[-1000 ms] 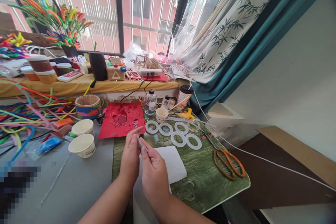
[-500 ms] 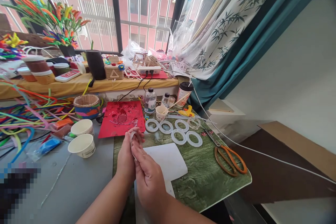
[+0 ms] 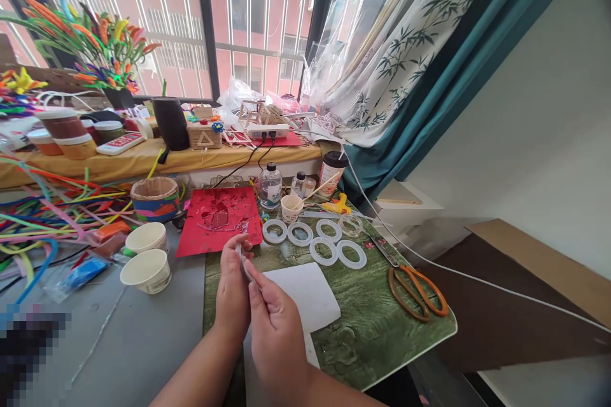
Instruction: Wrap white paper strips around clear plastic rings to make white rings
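Note:
My left hand (image 3: 233, 292) and my right hand (image 3: 277, 324) meet over the table, fingers closed on a thin pale ring-like piece (image 3: 245, 272). It shows nearly edge-on; most of it is hidden by the palms and fingers. The right thumb and fingers pinch its near end, while the left fingers curl around its far side. Beneath the hands lies a white paper sheet (image 3: 305, 296). Several translucent white rings (image 3: 300, 234) rest flat just beyond the paper. A red sheet (image 3: 195, 229) with dark red flakes on it lies beyond the left hand.
Orange-handled scissors (image 3: 417, 292) lie at the right on the green mat (image 3: 377, 331). Farther back stand a small paper cup (image 3: 291, 208) with sticks, a clear bottle (image 3: 270, 187) and a yellow glue gun (image 3: 338, 205). White bowls (image 3: 146, 272) and pipe cleaners (image 3: 48, 216) occupy the left.
The palms have parted from a flat press. My right fingers have bent into a pinch, and the pale piece's edge shows between the hands.

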{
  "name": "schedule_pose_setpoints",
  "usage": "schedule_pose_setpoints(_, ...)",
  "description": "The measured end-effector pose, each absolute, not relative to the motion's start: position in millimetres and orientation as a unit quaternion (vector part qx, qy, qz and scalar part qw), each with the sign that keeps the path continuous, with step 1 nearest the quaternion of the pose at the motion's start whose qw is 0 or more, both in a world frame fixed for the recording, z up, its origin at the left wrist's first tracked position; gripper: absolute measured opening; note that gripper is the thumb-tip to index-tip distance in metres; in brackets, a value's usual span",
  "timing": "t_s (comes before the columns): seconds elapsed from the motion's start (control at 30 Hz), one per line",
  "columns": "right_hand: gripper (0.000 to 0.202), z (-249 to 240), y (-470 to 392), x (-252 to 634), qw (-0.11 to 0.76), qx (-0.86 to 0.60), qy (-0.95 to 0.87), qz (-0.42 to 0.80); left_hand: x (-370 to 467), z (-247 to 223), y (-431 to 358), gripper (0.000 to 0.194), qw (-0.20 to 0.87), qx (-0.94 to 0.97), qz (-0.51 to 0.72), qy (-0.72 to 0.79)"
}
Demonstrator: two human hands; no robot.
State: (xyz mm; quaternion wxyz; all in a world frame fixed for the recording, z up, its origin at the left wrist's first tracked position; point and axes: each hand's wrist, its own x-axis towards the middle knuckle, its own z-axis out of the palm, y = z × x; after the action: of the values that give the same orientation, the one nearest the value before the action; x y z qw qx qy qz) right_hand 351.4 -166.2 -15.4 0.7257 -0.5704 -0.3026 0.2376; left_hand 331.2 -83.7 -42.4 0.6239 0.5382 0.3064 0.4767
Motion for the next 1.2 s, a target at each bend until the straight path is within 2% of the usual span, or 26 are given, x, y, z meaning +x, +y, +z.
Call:
schedule_pose_setpoints(0.23,0.037,-14,-158,360,0.742,-0.586,-0.226,0.234,333,-41,-87,0.047,0.551,0.617,0.478,0.294)
schedule_pose_setpoints(0.37,0.038,-16,-166,355,0.742,-0.579,-0.252,0.227,331,-41,-89,0.044,0.553,0.619,0.483,0.280)
schedule_pose_setpoints(0.53,0.037,-18,-169,351,0.755,-0.555,-0.234,0.259,332,-41,-87,0.042,0.560,0.604,0.465,0.324)
schedule_pose_setpoints(0.73,0.037,-14,-152,366,0.793,-0.513,-0.135,0.301,337,-44,-89,0.041,0.501,0.663,0.469,0.299)
schedule_pose_setpoints(0.97,0.041,-17,-158,363,0.769,-0.531,-0.199,0.294,333,-49,-85,0.038,0.500,0.670,0.469,0.286)
schedule_pose_setpoints(1.2,0.042,-10,-161,389,0.774,-0.466,-0.189,0.386,330,-48,-79,0.032,0.420,0.735,0.476,0.238)
